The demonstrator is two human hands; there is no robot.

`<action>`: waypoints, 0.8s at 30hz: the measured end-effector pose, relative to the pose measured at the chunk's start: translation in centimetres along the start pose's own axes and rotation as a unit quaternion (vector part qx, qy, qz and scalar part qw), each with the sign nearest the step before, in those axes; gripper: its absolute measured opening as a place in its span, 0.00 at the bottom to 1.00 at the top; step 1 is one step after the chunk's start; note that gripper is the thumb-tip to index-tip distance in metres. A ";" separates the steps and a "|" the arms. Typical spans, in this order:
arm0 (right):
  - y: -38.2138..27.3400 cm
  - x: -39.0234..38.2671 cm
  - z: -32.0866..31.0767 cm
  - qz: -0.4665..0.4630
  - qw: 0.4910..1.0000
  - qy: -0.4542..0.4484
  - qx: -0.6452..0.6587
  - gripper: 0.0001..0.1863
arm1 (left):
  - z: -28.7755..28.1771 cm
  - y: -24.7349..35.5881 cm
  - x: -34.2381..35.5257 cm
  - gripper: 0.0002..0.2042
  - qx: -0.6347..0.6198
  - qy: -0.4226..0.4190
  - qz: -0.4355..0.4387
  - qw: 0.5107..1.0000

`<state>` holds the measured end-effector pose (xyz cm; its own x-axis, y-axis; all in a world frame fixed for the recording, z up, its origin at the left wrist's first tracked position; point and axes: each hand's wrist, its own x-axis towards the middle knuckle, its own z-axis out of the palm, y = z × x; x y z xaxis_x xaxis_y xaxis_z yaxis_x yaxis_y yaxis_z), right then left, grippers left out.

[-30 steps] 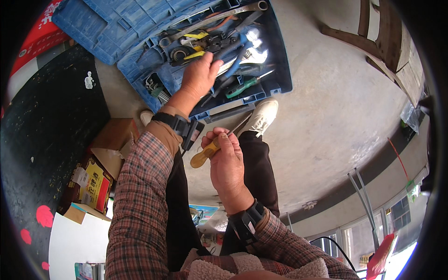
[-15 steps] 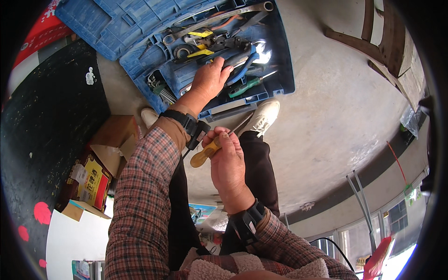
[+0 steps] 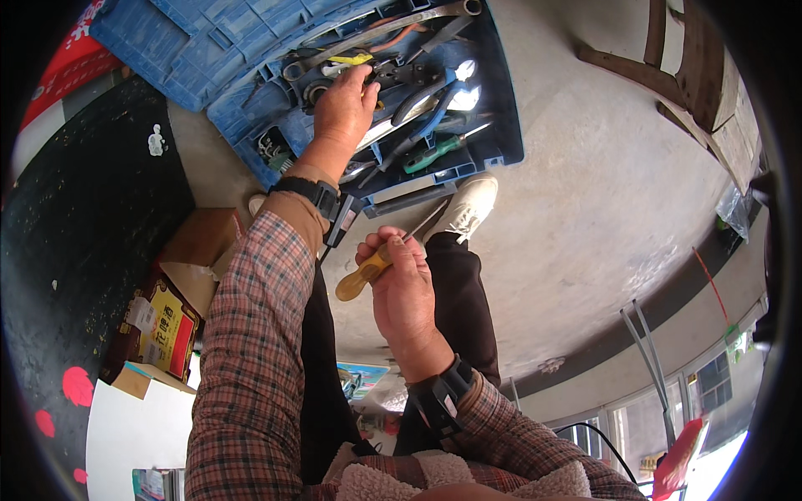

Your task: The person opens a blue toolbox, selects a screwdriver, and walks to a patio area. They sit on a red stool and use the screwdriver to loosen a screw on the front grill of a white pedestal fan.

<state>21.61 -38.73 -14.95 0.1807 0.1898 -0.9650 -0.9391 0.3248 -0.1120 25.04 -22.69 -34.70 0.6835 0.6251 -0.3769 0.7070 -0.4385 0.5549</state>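
My left hand [image 3: 342,108] is in the blue toolbox [image 3: 213,54], fingers curled over yellow-and-black pliers [image 3: 397,73] and nearby tools; what it grips, if anything, is hidden. A long steel wrench [image 3: 426,15] lies along the back of the compartment, and blue-handled pliers [image 3: 428,125] and a green screwdriver [image 3: 433,154] lie to the hand's right. My right hand [image 3: 401,292], below the box, is closed round a yellow-handled screwdriver [image 3: 355,280], its shaft pointing up and to the right.
Wooden furniture [image 3: 702,58] stands at the upper right. Cardboard boxes [image 3: 200,230] lie at the left beside a black panel [image 3: 83,209]. My white shoe [image 3: 468,209] is just below the toolbox on the concrete floor [image 3: 568,250]. A red box [image 3: 58,83] is at the upper left.
My left hand has moved up and to the left, deeper among the tools toward the yellow-and-black pliers. My right hand with the screwdriver has barely moved.
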 end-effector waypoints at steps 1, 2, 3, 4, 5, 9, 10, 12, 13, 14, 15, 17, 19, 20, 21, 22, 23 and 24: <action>-0.1 0.0 0.0 0.007 1.000 0.008 -0.003 0.08 | 0.1 -0.1 0.5 0.13 0.013 0.005 0.016 1.000; -0.1 0.1 0.0 0.004 1.000 -0.001 0.000 0.08 | 0.3 -0.1 1.0 0.14 0.029 -0.005 0.016 0.999; -0.2 0.1 -0.1 0.004 1.000 0.001 0.000 0.08 | 0.7 0.0 1.5 0.14 0.045 -0.017 0.015 0.999; -0.4 0.0 -0.1 0.006 1.000 0.008 -0.003 0.08 | 0.9 0.0 2.0 0.14 0.048 -0.016 0.017 0.999; -0.5 0.0 -0.1 0.005 1.000 0.005 -0.002 0.08 | 1.2 -0.1 2.4 0.12 0.046 -0.015 0.024 0.999; -0.7 0.0 -0.2 0.005 1.000 0.005 -0.004 0.09 | 1.7 -0.8 2.5 0.08 0.013 0.020 0.055 0.998; -0.7 0.0 -0.2 0.004 1.000 0.002 -0.004 0.09 | 1.6 -1.2 2.3 0.07 -0.004 0.031 0.066 0.997; -0.7 0.2 -0.2 0.002 1.000 0.005 -0.006 0.09 | 1.0 -2.3 1.6 0.06 -0.008 0.081 0.049 0.995; -0.6 0.2 -0.1 0.002 1.000 0.005 -0.006 0.09 | 0.4 -2.9 1.0 0.06 -0.007 0.101 0.037 0.994; -0.5 0.2 -0.1 0.007 1.000 0.004 -0.002 0.09 | -0.1 -3.4 0.5 0.04 -0.001 0.102 -0.006 0.995; -0.4 0.1 -0.1 0.011 1.000 0.003 -0.001 0.09 | -0.6 -3.8 0.1 0.05 -0.014 0.081 -0.043 0.996; -0.3 0.2 -0.1 0.015 1.000 0.001 -0.003 0.09 | -0.9 -4.0 -0.2 0.05 -0.025 0.081 -0.042 0.996; -0.1 0.1 -0.1 0.017 1.000 -0.001 -0.007 0.09 | -0.4 -3.3 0.5 0.06 -0.023 0.075 0.017 0.997; -0.2 0.1 0.0 0.019 1.000 -0.004 -0.006 0.09 | 0.0 -2.8 0.8 0.07 -0.032 0.064 0.049 0.996; -0.2 0.1 0.0 0.020 1.000 -0.007 -0.004 0.09 | 0.6 -2.1 1.3 0.09 -0.023 0.067 0.083 0.994; -0.3 0.1 0.0 0.022 1.000 -0.006 -0.004 0.09 | 1.2 -1.4 1.7 0.10 0.015 0.050 0.089 0.995; -0.5 0.2 0.0 0.019 1.000 -0.008 -0.004 0.09 | 1.5 -0.9 2.0 0.11 0.051 0.042 0.103 0.992; -0.6 0.2 0.0 0.018 1.000 -0.007 -0.004 0.09 | 1.7 -0.6 2.4 0.12 0.091 0.011 0.104 0.990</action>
<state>22.20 -38.89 -15.10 0.1507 0.2142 -0.9651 -0.9472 0.3109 -0.0789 26.59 -22.01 -37.25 0.8148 0.5222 -0.2518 0.5741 -0.6666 0.4754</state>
